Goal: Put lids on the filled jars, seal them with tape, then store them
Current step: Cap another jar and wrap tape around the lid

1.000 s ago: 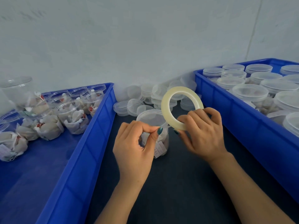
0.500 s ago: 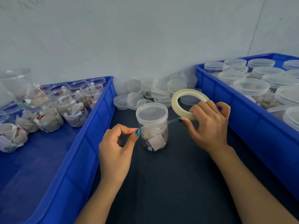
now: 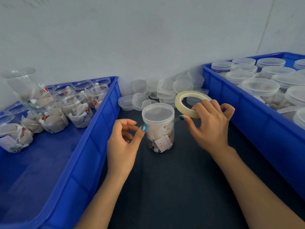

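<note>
A clear filled jar (image 3: 159,134) with its lid (image 3: 158,113) on stands on the dark mat between my hands. My right hand (image 3: 211,128) grips a roll of clear tape (image 3: 182,103) just right of the jar, at lid height. A thin strip of tape (image 3: 177,119) runs from the roll toward the jar, just under the lid. My left hand (image 3: 123,142) is at the jar's left side, thumb and fingers curled together, apparently pinching the strip's free end; the strip itself is barely visible there.
A blue crate (image 3: 92,146) on the left holds several open filled jars (image 3: 77,109). A blue crate (image 3: 247,113) on the right holds several lidded jars (image 3: 260,88). Loose clear lids (image 3: 165,91) are piled against the wall behind the jar.
My left hand drew the tape end away from the roll, leftward past the jar. My right hand moved the roll to the right of the jar, which is now uncovered.
</note>
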Action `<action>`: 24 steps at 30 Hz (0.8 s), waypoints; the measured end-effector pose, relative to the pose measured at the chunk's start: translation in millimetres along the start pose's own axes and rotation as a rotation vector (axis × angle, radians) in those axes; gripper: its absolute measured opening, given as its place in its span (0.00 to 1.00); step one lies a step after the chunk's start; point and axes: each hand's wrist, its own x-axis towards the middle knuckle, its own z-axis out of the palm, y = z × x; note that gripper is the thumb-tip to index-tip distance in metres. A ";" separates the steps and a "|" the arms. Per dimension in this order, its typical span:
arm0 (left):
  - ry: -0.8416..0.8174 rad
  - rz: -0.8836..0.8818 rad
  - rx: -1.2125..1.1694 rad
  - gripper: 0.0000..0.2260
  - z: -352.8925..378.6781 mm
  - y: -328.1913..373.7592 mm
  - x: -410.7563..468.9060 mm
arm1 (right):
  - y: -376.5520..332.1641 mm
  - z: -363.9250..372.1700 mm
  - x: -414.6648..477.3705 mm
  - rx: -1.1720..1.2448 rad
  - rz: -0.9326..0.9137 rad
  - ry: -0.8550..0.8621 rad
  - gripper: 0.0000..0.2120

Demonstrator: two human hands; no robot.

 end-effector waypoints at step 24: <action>-0.208 -0.150 -0.304 0.13 18.1 -12.0 44.3 | -3.5 -3.8 1.7 0.094 0.061 -0.102 0.22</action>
